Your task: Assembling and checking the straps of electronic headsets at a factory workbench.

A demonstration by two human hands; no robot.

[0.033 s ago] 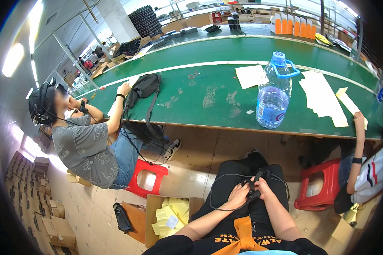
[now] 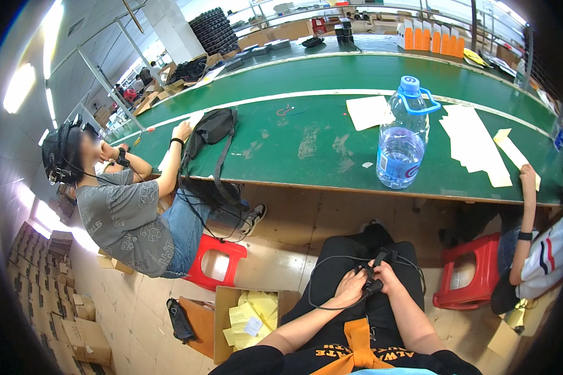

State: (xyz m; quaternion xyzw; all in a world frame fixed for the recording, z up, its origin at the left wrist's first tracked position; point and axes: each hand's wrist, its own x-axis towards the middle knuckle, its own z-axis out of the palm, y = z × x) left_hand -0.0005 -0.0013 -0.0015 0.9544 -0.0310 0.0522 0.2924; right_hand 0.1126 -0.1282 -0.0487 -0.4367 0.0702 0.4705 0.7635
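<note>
Both my hands rest together on my black-trousered lap. My left hand [image 2: 350,287] lies with its fingers bent and close together against a small black device with a cable [image 2: 373,288]. My right hand [image 2: 386,276] is closed around another part of the black pieces, between my thighs. What exactly the device is, I cannot make out, and the fingertips of both hands are partly hidden. A thin black cable [image 2: 311,284] loops from it across my lap on both sides.
Ahead runs a green worktable [image 2: 281,156] bearing a large water bottle [image 2: 401,144], pale paper sheets [image 2: 472,144] and a black bag [image 2: 209,134]. A seated person [image 2: 122,215] is at left; another's arm [image 2: 529,200] reaches in at right. Red stools [image 2: 472,275] and an open carton [image 2: 222,337] stand nearby.
</note>
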